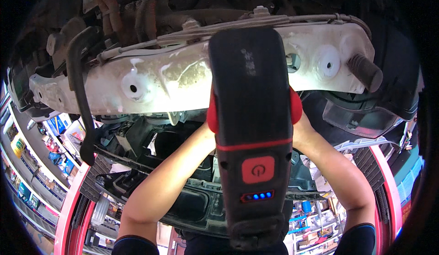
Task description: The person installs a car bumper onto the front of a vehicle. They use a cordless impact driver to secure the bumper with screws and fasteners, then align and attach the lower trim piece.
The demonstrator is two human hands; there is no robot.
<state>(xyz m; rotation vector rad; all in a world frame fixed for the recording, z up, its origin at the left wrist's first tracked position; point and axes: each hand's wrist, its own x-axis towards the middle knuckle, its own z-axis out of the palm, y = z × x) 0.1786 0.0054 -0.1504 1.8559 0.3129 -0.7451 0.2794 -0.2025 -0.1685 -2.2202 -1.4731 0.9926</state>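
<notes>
A black and red handheld work light [251, 90] fills the middle of the view. It has a red power button [258, 169] and a row of lit blue dots [257, 196]. Both my forearms, the left [169, 177] and the right [334, 168], reach up and inward from below. Their wrists pass behind the light, so both hands and their fingers are hidden; whether they touch it cannot be told. Behind it, a dirty white metal crossbeam [178, 83] of a vehicle's front is brightly lit. A thin cable [183, 38] runs along its upper edge.
A dark curved bar [80, 95] hangs before the beam's left part. A ribbed dark stub [366, 72] juts out at right. Black plastic vehicle parts [192, 204] lie below. Red-edged lift-like rails [73, 204] flank both sides, with stocked shelves [36, 182] at left.
</notes>
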